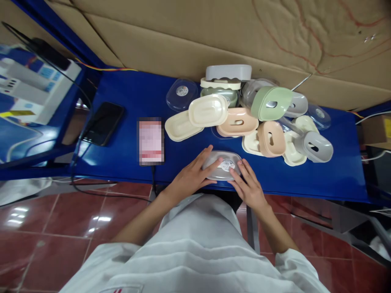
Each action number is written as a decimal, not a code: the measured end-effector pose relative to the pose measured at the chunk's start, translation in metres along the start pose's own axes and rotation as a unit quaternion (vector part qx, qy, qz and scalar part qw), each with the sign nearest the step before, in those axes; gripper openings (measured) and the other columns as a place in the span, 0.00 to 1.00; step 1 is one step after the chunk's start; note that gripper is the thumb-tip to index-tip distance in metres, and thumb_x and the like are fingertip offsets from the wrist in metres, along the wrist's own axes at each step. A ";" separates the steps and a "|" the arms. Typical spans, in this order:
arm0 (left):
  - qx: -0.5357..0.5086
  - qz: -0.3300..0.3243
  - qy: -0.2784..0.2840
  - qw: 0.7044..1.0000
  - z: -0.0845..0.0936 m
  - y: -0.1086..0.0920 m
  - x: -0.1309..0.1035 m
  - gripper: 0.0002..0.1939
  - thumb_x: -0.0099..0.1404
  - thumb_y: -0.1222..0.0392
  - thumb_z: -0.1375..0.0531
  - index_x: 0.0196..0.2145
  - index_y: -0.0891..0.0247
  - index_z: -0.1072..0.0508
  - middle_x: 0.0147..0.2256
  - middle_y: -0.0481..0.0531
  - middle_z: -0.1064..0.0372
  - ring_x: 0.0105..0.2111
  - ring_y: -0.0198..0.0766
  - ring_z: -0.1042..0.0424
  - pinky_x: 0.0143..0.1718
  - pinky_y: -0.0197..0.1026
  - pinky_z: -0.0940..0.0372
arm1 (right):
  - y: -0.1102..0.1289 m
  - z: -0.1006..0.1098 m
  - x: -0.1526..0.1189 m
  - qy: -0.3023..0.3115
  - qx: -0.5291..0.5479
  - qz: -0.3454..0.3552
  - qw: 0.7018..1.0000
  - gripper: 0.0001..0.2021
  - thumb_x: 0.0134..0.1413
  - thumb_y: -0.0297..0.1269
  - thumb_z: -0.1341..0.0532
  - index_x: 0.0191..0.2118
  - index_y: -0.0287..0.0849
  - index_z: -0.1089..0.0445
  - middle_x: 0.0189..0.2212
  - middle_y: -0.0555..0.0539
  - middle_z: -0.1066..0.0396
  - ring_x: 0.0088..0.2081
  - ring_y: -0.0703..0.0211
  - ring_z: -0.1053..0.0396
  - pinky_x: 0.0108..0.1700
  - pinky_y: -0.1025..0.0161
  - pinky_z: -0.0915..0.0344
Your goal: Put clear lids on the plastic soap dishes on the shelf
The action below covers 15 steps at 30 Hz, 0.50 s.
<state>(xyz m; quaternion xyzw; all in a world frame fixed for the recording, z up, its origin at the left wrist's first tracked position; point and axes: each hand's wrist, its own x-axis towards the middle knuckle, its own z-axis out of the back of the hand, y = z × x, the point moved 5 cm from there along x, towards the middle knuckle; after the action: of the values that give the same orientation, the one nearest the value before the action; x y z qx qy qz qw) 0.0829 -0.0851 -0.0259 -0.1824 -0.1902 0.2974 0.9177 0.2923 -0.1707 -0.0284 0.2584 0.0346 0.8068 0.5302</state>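
Observation:
In front of my body on the blue table lies an oval box with a clear lid (217, 175), a round white label on its top. My left hand (192, 173) rests on its left end, fingers spread over the lid. From the right, my right hand (249, 185) touches the lid and label with outstretched fingers. Just beyond are an orange tissue-box-like cover (240, 127) with a slot and two cream oval trays (210, 110), one overlapping the other. What is inside the box under my hands cannot be made out.
Several stacked covers, including a green one (269, 103) and a grey one (319, 146), crowd the table's back right. A clear lid (180, 97) lies behind. Left of my hands are a blurred-out pink screen (151, 140) and a black phone (105, 122) with cables. Cardboard (183, 36) lines the back.

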 end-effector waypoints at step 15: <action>0.014 -0.006 -0.054 0.998 -0.003 -0.001 -0.012 0.44 0.68 0.52 0.31 0.75 0.52 0.44 0.77 0.69 0.56 0.75 0.59 0.45 0.68 0.59 0.34 | 0.004 -0.007 -0.005 -0.004 0.026 0.012 1.000 0.42 0.67 0.19 0.40 0.78 0.60 0.49 0.75 0.47 0.43 0.75 0.41 0.46 0.72 0.40 0.35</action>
<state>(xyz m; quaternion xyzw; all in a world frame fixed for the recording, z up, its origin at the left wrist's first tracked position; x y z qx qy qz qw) 0.0753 -0.0941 -0.0306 -0.1516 -0.2366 0.3042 0.9102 0.2879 -0.1752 -0.0349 0.2757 0.0502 0.8110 0.5136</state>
